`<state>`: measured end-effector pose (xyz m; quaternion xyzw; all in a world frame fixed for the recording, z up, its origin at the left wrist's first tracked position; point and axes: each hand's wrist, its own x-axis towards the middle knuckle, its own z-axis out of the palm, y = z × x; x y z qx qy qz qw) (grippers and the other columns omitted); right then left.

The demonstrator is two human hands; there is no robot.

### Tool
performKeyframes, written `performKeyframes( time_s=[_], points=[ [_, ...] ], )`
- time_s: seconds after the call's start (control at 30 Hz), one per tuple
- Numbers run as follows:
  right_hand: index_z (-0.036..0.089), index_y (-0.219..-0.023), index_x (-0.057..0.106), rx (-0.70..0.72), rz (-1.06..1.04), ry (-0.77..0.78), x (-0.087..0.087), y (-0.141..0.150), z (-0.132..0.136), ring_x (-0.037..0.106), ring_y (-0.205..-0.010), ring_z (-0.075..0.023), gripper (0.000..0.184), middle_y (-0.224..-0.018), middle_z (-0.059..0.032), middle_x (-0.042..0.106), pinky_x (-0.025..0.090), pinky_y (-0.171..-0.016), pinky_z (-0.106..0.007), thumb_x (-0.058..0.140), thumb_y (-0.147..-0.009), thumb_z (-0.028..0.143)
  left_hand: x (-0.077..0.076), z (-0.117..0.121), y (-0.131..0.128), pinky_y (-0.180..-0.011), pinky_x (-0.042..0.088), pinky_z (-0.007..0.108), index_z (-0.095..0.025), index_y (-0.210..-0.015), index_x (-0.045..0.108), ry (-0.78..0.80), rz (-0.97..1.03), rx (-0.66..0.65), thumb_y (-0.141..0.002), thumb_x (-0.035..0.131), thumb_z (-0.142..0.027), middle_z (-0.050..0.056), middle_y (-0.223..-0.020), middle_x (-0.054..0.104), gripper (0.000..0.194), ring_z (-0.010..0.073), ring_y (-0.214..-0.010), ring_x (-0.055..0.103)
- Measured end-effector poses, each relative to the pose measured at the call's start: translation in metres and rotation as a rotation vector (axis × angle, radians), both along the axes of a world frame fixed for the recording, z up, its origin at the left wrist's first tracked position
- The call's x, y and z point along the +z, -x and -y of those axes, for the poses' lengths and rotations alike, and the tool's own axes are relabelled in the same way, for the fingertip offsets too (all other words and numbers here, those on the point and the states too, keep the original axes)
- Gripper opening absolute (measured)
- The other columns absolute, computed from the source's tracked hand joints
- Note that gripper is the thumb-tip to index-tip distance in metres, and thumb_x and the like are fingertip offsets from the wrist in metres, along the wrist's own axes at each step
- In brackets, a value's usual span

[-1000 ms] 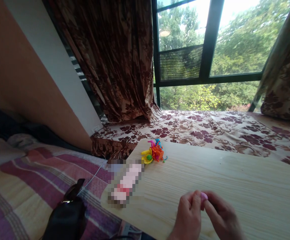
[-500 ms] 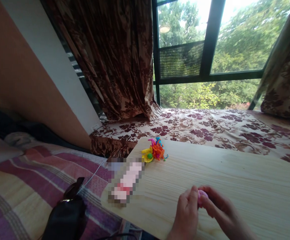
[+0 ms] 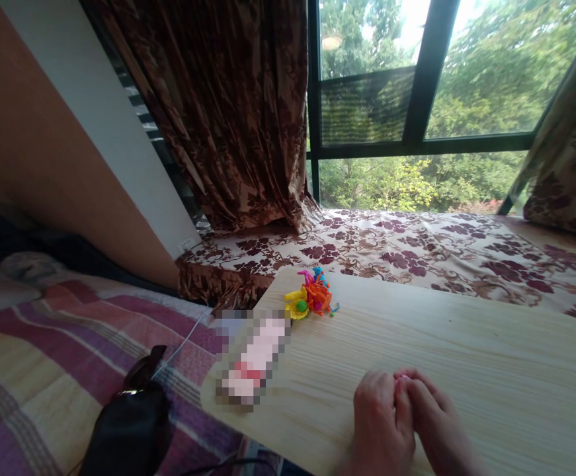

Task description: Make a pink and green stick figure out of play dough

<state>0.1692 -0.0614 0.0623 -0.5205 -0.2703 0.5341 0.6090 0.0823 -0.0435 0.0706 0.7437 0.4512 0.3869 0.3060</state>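
Note:
Both my hands are together above the near right part of the wooden table (image 3: pixel 506 370). My left hand (image 3: pixel 381 413) is closed, its fingers curled against the other hand. My right hand (image 3: pixel 432 411) bends in from the right, with fingertips pressed to the left ones. Between them a small bit of pink modelling clay (image 3: pixel 403 377) peeks out; the rest is covered by the fingers. Farther off on the table lies a heap of coloured clay pieces (image 3: pixel 319 297) in orange, yellow, blue, green and pink, apart from both hands.
A pinkish, pixelated object (image 3: pixel 255 357) lies along the table's left edge. Left of the table is a bed with a striped cover (image 3: pixel 34 337), bearing a black bag-like item (image 3: pixel 127 423). Behind stand a floral-covered window ledge (image 3: pixel 407 244) and curtains (image 3: pixel 248 132).
My hands have closed more tightly around the pink clay, so less of it shows. My left hand has turned, with its knuckles now upward. The view has shifted slightly.

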Motion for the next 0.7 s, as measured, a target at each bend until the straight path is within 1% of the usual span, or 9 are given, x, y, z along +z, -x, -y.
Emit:
performKeyframes(
  time_s=[0.07,0.1,0.17,0.27,0.33,0.37,0.47,0.6,0.7],
  points=[
    [0.019,-0.076,0.057,0.054,-0.033,0.065,0.002,-0.001,-0.003,0.050,-0.051,-0.0117,0.020,-0.055,0.0034,0.052,0.041,-0.047,-0.019,0.058,-0.073,0.039,-0.004,-0.006,0.005,-0.068,0.036,0.029,-0.017,-0.071,0.053,-0.018,-0.022,-0.002,-0.086,0.032,-0.027,0.006,-0.074,0.057,0.028,0.0170,-0.074,0.050],
    [0.019,-0.080,0.058,0.098,0.017,0.062,0.003,-0.003,-0.004,0.050,-0.051,-0.0118,0.021,-0.054,0.0033,0.052,0.041,-0.047,-0.019,0.056,-0.075,0.040,-0.005,-0.010,0.008,-0.068,0.036,0.028,-0.017,-0.071,0.053,0.016,0.008,-0.009,-0.087,0.031,-0.028,0.005,-0.073,0.056,0.029,0.0164,-0.073,0.049],
    [0.019,-0.092,0.060,0.178,0.226,-0.020,0.006,-0.009,-0.004,0.052,-0.054,-0.0124,0.025,-0.060,0.0017,0.056,0.044,-0.050,-0.020,0.054,-0.078,0.039,-0.002,-0.017,0.013,-0.063,0.036,0.025,-0.017,-0.068,0.052,0.171,0.143,-0.061,-0.087,0.030,-0.034,0.003,-0.067,0.053,0.034,0.0141,-0.068,0.048],
    [0.022,-0.104,0.058,0.238,0.598,-0.192,0.010,-0.020,-0.003,0.057,-0.073,-0.0160,0.029,-0.081,-0.0019,0.062,0.047,-0.067,-0.023,0.057,-0.077,0.033,0.004,-0.029,0.018,-0.053,0.033,0.021,-0.016,-0.063,0.051,0.449,0.392,-0.158,-0.087,0.027,-0.044,-0.002,-0.057,0.045,0.043,0.0099,-0.056,0.042],
    [0.024,-0.108,0.056,0.255,0.720,-0.241,0.011,-0.024,-0.003,0.058,-0.082,-0.0180,0.032,-0.086,-0.0023,0.062,0.047,-0.077,-0.026,0.059,-0.077,0.030,0.005,-0.033,0.017,-0.049,0.030,0.021,-0.016,-0.060,0.051,0.566,0.463,-0.180,-0.085,0.028,-0.049,-0.005,-0.052,0.039,0.047,0.0082,-0.049,0.036],
    [0.024,-0.109,0.055,0.255,0.733,-0.251,0.011,-0.024,-0.004,0.058,-0.082,-0.0184,0.033,-0.085,-0.0023,0.062,0.047,-0.077,-0.026,0.058,-0.077,0.029,0.005,-0.034,0.016,-0.047,0.029,0.021,-0.016,-0.059,0.051,0.600,0.462,-0.178,-0.084,0.029,-0.051,-0.005,-0.050,0.038,0.048,0.0080,-0.047,0.035],
    [0.023,-0.102,0.059,0.196,0.600,-0.232,0.008,-0.020,-0.009,0.059,-0.081,-0.0192,0.028,-0.087,-0.0036,0.063,0.049,-0.073,-0.025,0.058,-0.076,0.033,0.000,-0.030,0.010,-0.047,0.031,0.022,-0.016,-0.062,0.056,0.571,0.388,-0.110,-0.083,0.030,-0.052,-0.003,-0.049,0.043,0.049,0.0101,-0.048,0.039],
    [0.020,-0.086,0.064,0.106,0.190,-0.042,0.000,-0.009,-0.016,0.059,-0.070,-0.0183,0.027,-0.074,-0.0032,0.063,0.050,-0.062,-0.024,0.064,-0.069,0.041,-0.006,-0.020,0.002,-0.059,0.039,0.025,-0.019,-0.068,0.059,0.250,0.224,0.059,-0.084,0.034,-0.045,0.004,-0.061,0.056,0.040,0.0153,-0.061,0.050],
    [0.019,-0.081,0.064,0.064,-0.065,0.092,-0.003,-0.006,-0.019,0.056,-0.060,-0.0139,0.030,-0.064,-0.0008,0.060,0.047,-0.054,-0.021,0.068,-0.065,0.044,-0.005,-0.020,0.004,-0.065,0.039,0.028,-0.019,-0.065,0.058,0.081,0.089,0.071,-0.084,0.035,-0.037,0.006,-0.065,0.057,0.035,0.0165,-0.066,0.052]
  ],
)
